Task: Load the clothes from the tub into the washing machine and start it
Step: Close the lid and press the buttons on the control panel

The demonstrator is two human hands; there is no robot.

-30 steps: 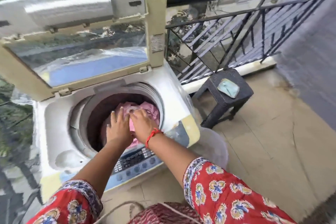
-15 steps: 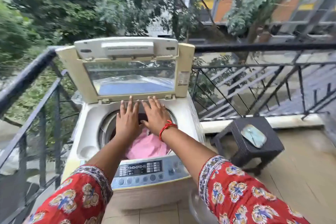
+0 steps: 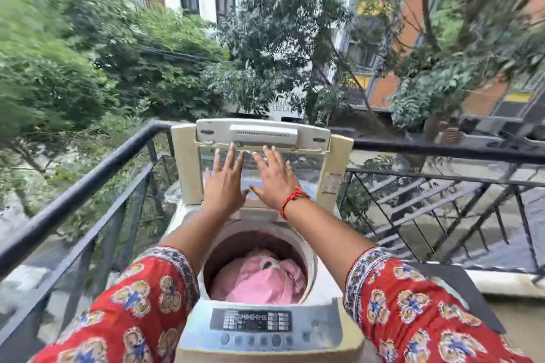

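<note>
- Pink clothes (image 3: pixel 259 278) are sitting heaped inside the drum (image 3: pixel 218 256) of the top-loading washing machine (image 3: pixel 327 330), so the loading part is looking done, or close to it, judging by how full the opening is.
- Both hands are reaching up at the raised lid (image 3: pixel 262 134): the left hand (image 3: pixel 225 183) is spreading flat, fingers apart, against the lid's clear window, gripping nothing.
- Right hand (image 3: pixel 272 177), with a red thread bracelet (image 3: pixel 293 199) at the wrist, is doing the same just beside it, fingers splayed and empty, tips nearing the lid's upper bar.
- Lid is standing upright and open, so closing it is looking like the step in hand.
- Starting the machine is what is remaining: the control panel (image 3: pixel 250 321) with its row of buttons is lying untouched at the near edge, between the two red patterned sleeves (image 3: pixel 413 309).
- Tub is nowhere in view, so whether any clothes are waiting in it I cannot tell.
- Panel display is too blurred to read, so power on or off is unclear.
- Black railing (image 3: pixel 88 183) is running around the machine's corner; trees and buildings beyond are smearing with motion blur.
- Dark object at lower right is being cut off by the right sleeve, too hidden to name.
</note>
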